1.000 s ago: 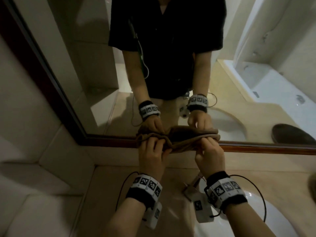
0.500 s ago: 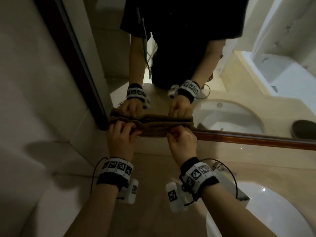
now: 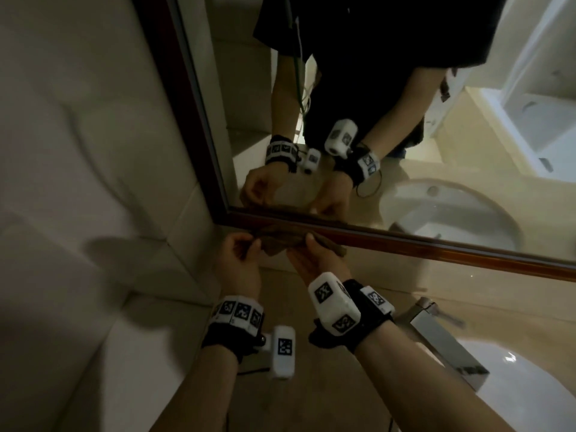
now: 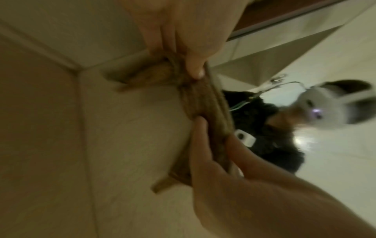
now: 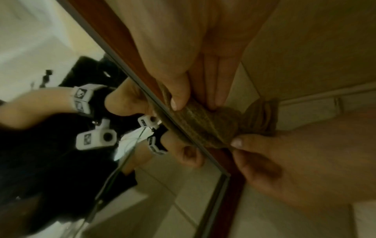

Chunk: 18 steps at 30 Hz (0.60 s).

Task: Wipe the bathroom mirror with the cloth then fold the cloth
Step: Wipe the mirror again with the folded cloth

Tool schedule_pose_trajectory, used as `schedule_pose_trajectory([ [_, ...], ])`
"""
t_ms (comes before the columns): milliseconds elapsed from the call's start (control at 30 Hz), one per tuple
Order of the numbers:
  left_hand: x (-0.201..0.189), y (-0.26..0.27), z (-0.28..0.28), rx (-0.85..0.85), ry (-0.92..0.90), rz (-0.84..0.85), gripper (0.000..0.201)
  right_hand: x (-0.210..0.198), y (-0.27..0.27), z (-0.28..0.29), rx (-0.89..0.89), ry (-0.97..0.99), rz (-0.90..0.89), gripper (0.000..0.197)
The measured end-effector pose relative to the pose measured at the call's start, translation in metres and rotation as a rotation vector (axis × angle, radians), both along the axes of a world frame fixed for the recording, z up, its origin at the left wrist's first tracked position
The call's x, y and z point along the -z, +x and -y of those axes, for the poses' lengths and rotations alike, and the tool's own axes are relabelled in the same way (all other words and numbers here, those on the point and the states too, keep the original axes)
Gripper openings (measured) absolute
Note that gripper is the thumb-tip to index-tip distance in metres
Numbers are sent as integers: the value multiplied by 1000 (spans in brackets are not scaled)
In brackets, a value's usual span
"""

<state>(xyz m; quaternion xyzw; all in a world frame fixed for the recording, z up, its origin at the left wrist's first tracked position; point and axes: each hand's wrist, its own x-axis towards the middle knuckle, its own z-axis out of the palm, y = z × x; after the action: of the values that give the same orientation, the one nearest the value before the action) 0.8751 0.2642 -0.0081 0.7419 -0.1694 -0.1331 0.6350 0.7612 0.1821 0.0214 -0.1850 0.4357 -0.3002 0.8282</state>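
A bunched brown cloth lies against the wooden frame at the lower left corner of the mirror. My left hand pinches its left end, back of the hand up. With its palm turned up, my right hand grips the right part, thumb on top. The left wrist view shows the cloth stretched between my left hand and right hand. In the right wrist view my right hand and left hand hold the cloth beside the glass.
A tiled wall stands close on the left and meets the beige countertop. A metal faucet and a white basin are to the right of my right arm. The mirror reflects my arms and body.
Both hands have carried the cloth left along the mirror's bottom edge into the corner. They have drawn closer together, bunching the cloth, and the right hand has turned palm up.
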Motion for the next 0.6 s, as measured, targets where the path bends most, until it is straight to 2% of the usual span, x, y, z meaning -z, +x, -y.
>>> schedule_pose_trajectory([
  [67,-10,4,0,21,12,66,21,0,12,-4,-60,-21,25,15],
  [167,-24,8,-9,-39,84,331,35,-7,33,-10,-166,-9,44,10],
  [233,-32,9,-13,-50,94,482,50,-17,51,-15,-275,-5,83,19],
  [367,-36,19,-16,53,117,462,73,-21,89,-25,-410,5,32,34],
  [433,-32,21,-16,80,149,479,71,-16,102,-27,-404,5,-54,42],
  [533,-19,19,-12,66,143,505,66,-11,107,-29,-324,23,-67,36],
  [600,-15,21,-12,146,166,477,69,-1,102,-27,-264,-27,-95,35],
])
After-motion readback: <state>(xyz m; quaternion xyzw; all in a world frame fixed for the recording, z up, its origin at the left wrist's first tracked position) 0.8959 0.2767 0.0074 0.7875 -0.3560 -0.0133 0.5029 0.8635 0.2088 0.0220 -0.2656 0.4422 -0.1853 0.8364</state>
